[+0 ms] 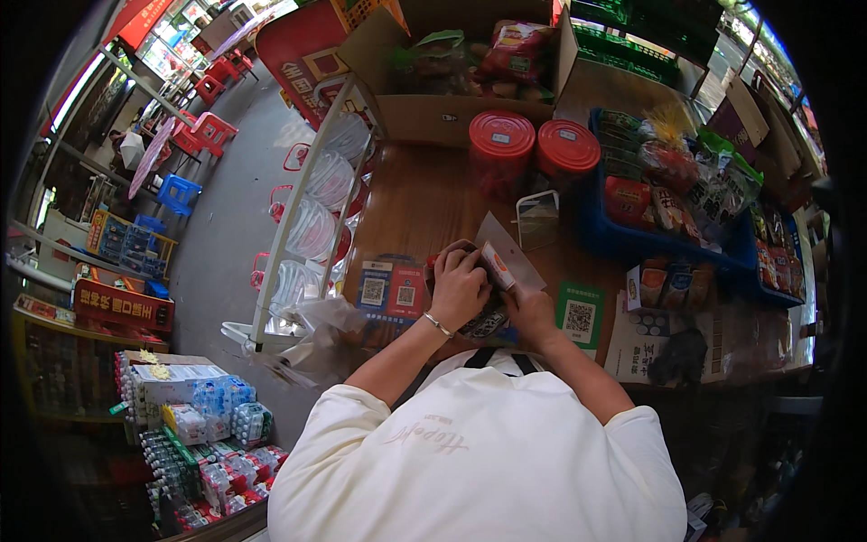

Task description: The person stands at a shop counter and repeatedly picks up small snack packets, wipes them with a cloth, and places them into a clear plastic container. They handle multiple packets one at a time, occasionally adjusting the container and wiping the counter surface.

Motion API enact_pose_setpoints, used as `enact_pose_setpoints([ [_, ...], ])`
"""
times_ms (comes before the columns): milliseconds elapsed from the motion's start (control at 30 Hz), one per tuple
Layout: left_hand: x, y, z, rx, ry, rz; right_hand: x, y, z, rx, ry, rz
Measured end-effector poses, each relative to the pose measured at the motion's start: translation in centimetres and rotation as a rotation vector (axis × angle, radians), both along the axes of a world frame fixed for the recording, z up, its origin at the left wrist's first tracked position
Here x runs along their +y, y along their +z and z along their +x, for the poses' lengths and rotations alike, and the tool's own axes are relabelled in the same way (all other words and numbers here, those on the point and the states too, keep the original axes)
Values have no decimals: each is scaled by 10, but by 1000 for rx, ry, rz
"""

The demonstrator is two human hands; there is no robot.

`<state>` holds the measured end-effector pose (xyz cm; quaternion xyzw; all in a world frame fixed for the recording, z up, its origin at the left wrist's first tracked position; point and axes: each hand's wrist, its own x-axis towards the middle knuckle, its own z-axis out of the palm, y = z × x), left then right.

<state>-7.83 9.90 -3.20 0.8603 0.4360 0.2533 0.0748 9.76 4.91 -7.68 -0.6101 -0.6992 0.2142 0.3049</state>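
Observation:
Both hands are at a small open cardboard box on the wooden counter (420, 196), close to my body. My left hand (460, 281), with a bracelet at the wrist, lies over the box's left side with curled fingers. Its fingertips are hidden, so I cannot tell what they hold. On the right, my right hand (532, 315) grips the box side by its raised pale flap (518, 254). A small white packet with an orange mark (498, 266) leans against that flap, just above the right thumb. Dark packets with light print (484, 324) show between the hands.
Printed code cards (389, 288) lie to the left, a green one (579, 311) to the right. Red-lidded jars (501, 139) and a large carton (440, 112) stand beyond. A blue basket of packaged food (609, 237) is at the right. A metal rack (288, 203) borders the left edge.

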Motion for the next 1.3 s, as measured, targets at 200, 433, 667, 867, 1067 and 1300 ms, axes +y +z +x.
enact_pose_setpoints([
  [200,-4,-4,-14,-70,-2,20,-2,70,0,165,64,81],
  [433,-4,-4,-1,-30,3,14,6,45,-1,-103,45,73],
  [667,-7,-5,-7,-52,19,4,18,42,-3,-179,152,-33],
  [867,-2,-5,-2,-91,-51,0,27,32,-2,-233,150,-65],
  [1067,9,-15,-7,-134,-29,-42,28,8,3,113,288,30],
  [1300,-25,23,-31,-368,180,104,-5,-8,28,152,166,-482],
])
